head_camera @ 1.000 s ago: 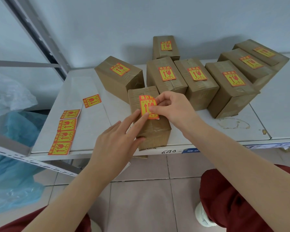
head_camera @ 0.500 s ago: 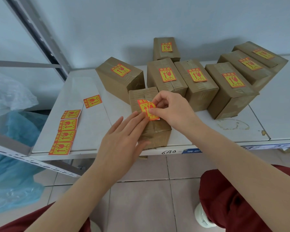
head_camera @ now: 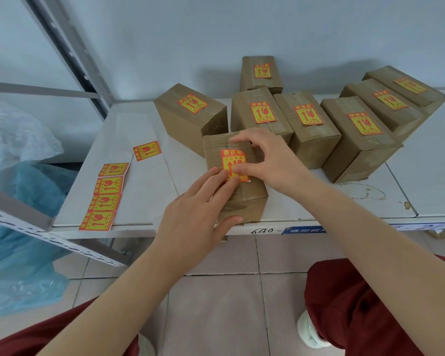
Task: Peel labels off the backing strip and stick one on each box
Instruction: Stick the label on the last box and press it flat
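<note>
a fragile label is pressed onto the nearest box at the desk edge by both hands, left flat, right loosely curled, neither grip holding anything; bare desk lies at 9 o'clock.

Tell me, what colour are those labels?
Yellow with a red border and red symbols, clearest in the head view on the label.

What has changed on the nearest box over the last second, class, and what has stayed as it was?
The red-and-yellow label went from half-lifted in the right hand to lying flat on the nearest brown cardboard box. The right hand's thumb now presses its lower right corner, while the left hand slid forward to press its lower left edge. The seven labelled boxes behind and the spare labels on the white shelf stayed put.
</note>
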